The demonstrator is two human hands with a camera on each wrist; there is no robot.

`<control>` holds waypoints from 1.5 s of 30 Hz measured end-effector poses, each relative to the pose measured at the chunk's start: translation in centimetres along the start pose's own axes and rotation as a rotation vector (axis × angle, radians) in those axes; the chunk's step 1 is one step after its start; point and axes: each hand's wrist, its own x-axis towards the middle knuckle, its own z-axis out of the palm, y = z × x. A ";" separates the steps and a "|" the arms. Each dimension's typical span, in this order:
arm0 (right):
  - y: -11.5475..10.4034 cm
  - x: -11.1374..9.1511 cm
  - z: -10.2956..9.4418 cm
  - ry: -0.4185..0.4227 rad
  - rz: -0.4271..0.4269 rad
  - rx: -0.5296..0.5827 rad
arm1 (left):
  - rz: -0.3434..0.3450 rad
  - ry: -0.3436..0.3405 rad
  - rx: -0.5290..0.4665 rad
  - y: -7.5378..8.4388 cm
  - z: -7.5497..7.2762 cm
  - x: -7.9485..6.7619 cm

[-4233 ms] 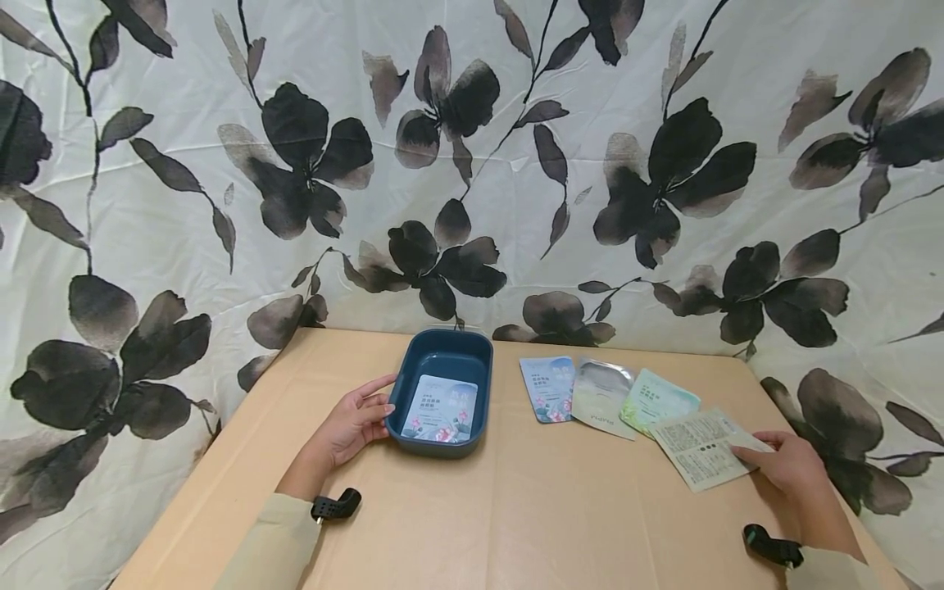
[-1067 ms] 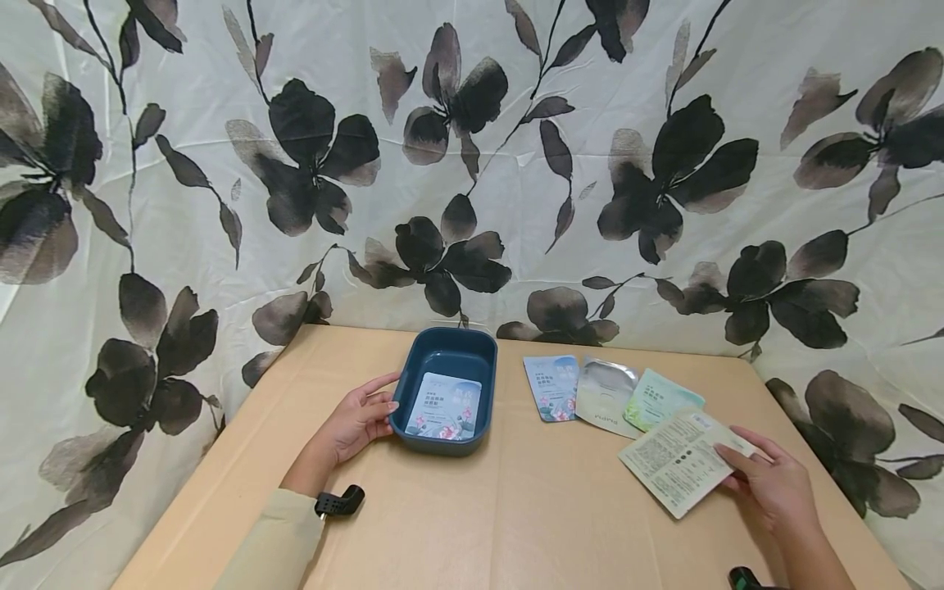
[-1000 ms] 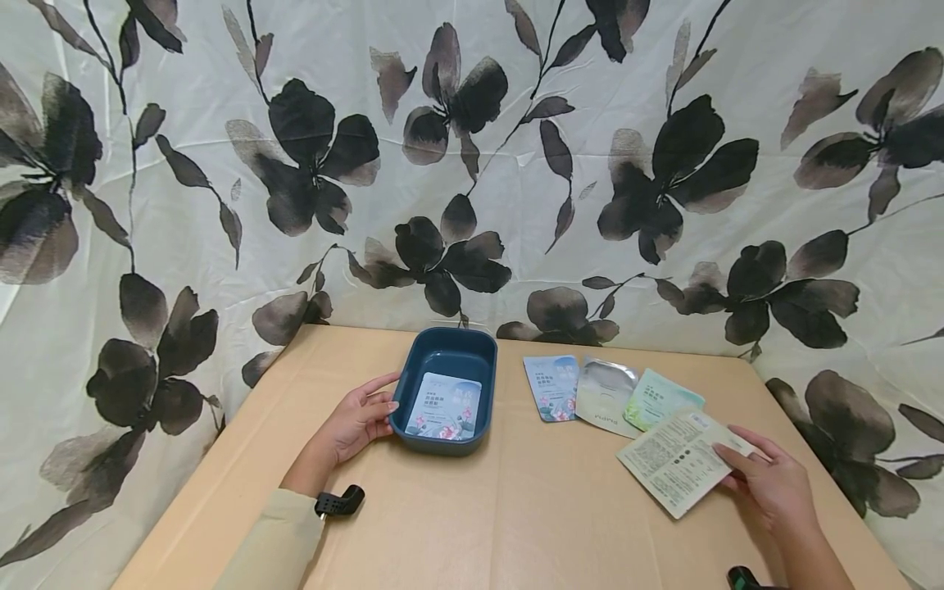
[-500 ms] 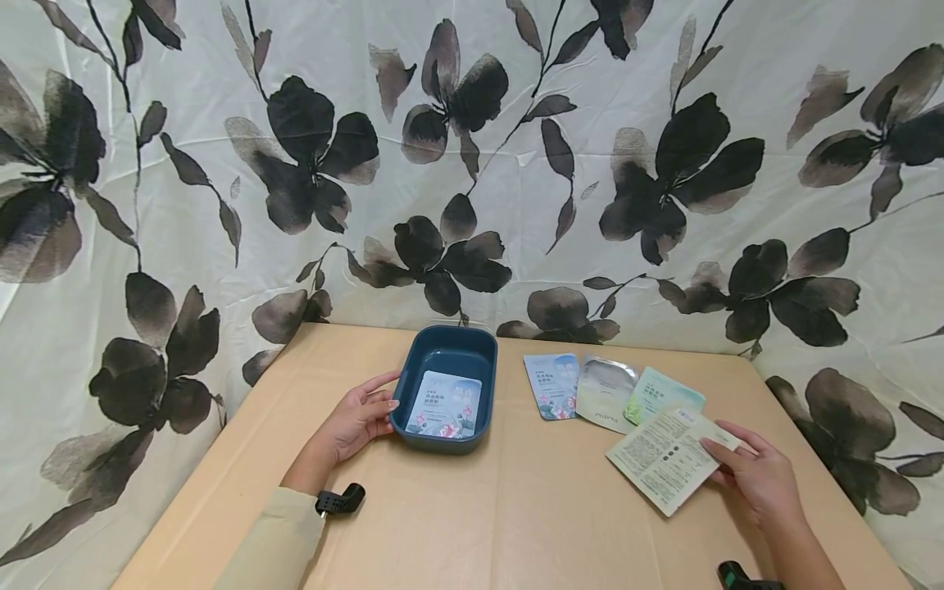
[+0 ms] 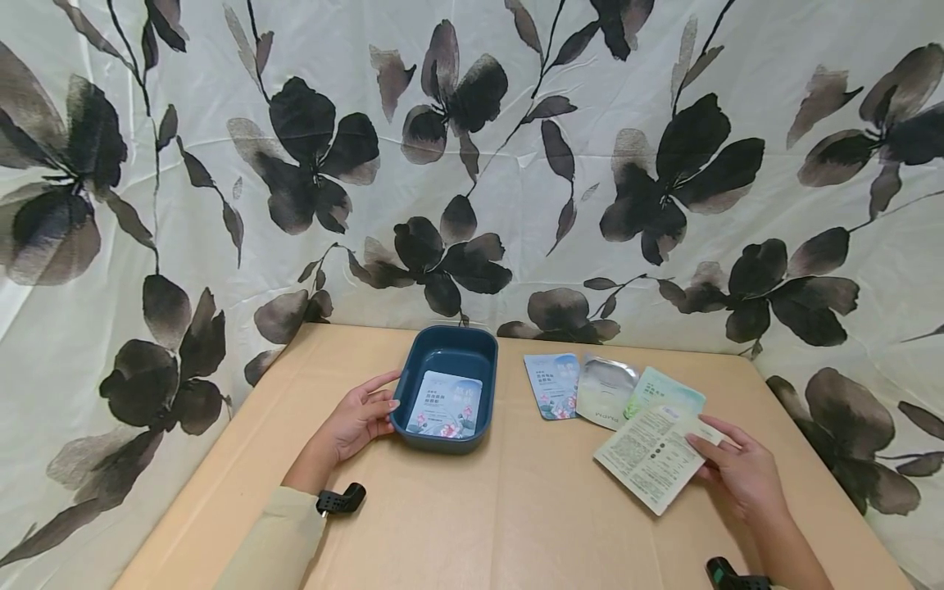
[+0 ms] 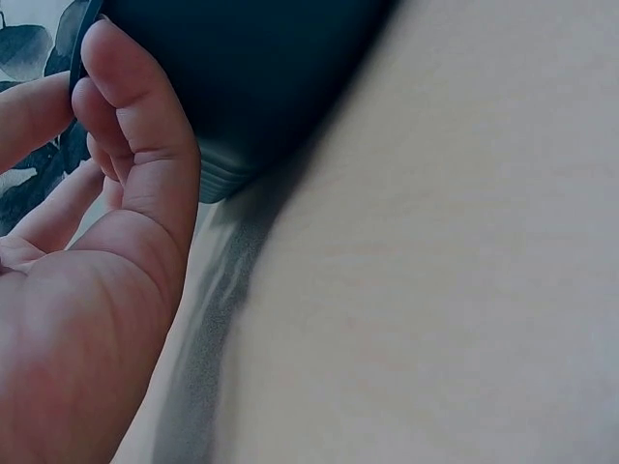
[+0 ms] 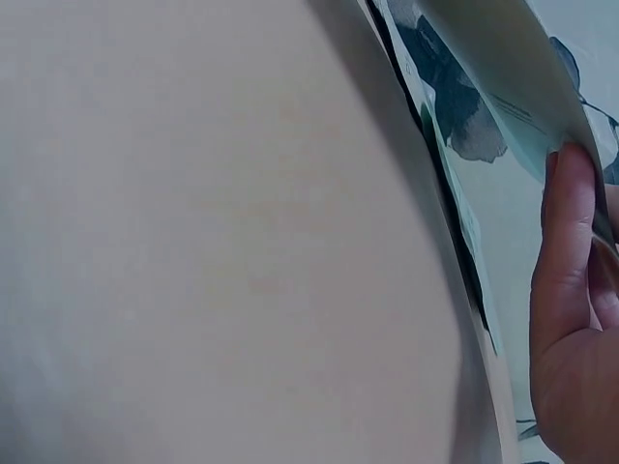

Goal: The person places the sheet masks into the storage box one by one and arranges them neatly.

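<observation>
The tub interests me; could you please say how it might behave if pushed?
The tub would probably slide rather than tip, being low and broad. It looks fairly stiff, with no visible bending beside the left hand.

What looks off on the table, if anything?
Nothing spilled or visibly damaged. Only mildly untidy: right of the tray, the blue packet, silver packet and green packet lie at differing angles, not lined up.

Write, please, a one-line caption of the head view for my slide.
Left grip holds a blue tray containing a flowered packet; right grip pinches a text-covered packet near three others.
</observation>
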 end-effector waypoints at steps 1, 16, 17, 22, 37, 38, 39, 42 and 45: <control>0.0 0.0 0.1 -0.005 -0.006 0.000 | 0.001 0.002 -0.001 0.0 0.0 0.0; -0.3 -0.1 2.0 -0.061 -0.036 -0.045 | 0.004 -0.007 0.005 0.0 -0.1 0.0; -0.3 -0.2 2.2 -0.063 -0.033 -0.054 | 0.003 -0.007 0.004 0.0 -0.1 -0.1; -0.4 -0.3 2.9 -0.066 -0.020 -0.094 | 0.012 -0.025 0.009 0.1 -0.1 -0.1; -0.2 -0.2 5.3 -0.160 -0.048 -0.048 | 0.013 -0.058 -0.018 0.1 -0.3 -0.4; -0.2 -0.2 5.4 -0.165 -0.047 -0.047 | 0.013 -0.059 -0.019 0.1 -0.3 -0.4; -0.2 -0.1 5.6 -0.167 -0.050 -0.044 | 0.013 -0.059 -0.018 0.1 -0.3 -0.4; -0.2 0.0 6.1 -0.175 -0.060 -0.047 | 0.010 -0.056 -0.018 0.1 -0.3 -0.4; -0.2 0.1 6.6 -0.183 -0.067 -0.047 | 0.008 -0.049 -0.015 0.1 -0.2 -0.3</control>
